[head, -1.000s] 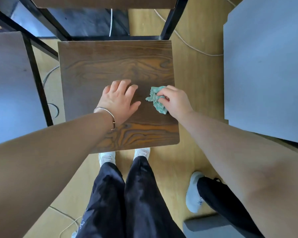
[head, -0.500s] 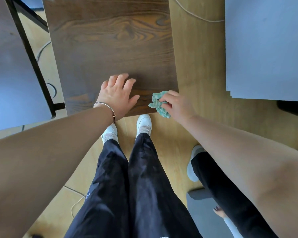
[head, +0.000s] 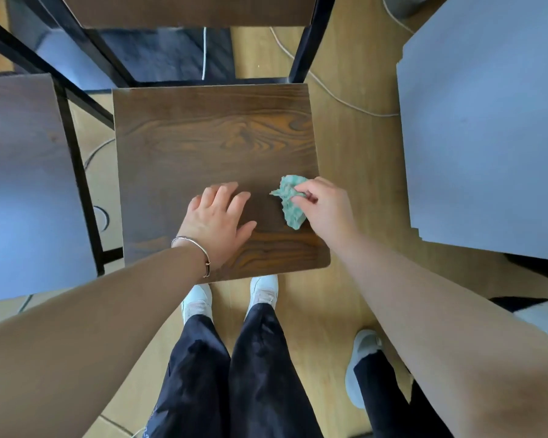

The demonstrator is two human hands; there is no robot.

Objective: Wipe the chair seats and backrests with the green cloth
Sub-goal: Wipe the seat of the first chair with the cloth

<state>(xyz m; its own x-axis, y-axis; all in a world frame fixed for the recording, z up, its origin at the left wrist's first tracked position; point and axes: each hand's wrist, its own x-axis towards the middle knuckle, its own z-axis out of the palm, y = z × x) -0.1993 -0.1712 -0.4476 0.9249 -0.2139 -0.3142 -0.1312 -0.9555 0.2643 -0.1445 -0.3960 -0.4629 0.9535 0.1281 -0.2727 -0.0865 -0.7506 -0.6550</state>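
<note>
Chair seat: dark wood-grain panel on a black frame, seen from above. Backrest is visible at the far edge of the view.

Green cloth is bunched into a wad and lies against the seat close to its right edge, toward the front right corner. It is held by the right hand; the fingers are curled and pinched on the upper part of the wad, with the lower part hanging free onto the wood.

Left hand is laid flat on the seat just left of the cloth, fingers spread, palm down near the front edge. A bracelet is worn on that wrist. The hand is judged to be steadying the chair.

Step in hand, as judged: wiping the seat; most of the far half is not under the cloth at present, and the backrest is not yet reached.

Risks noted:
- The cloth is crumpled small, so contact area is slight; strips of seat could be missed.
- The cloth sits beside the right edge; a stroke outward could carry it off the seat.
- The pinch is only on part of the wad; drag on the wood could pull it loose.
- A cable lies on the floor near the chair; a shifted chair leg could catch it.
</note>
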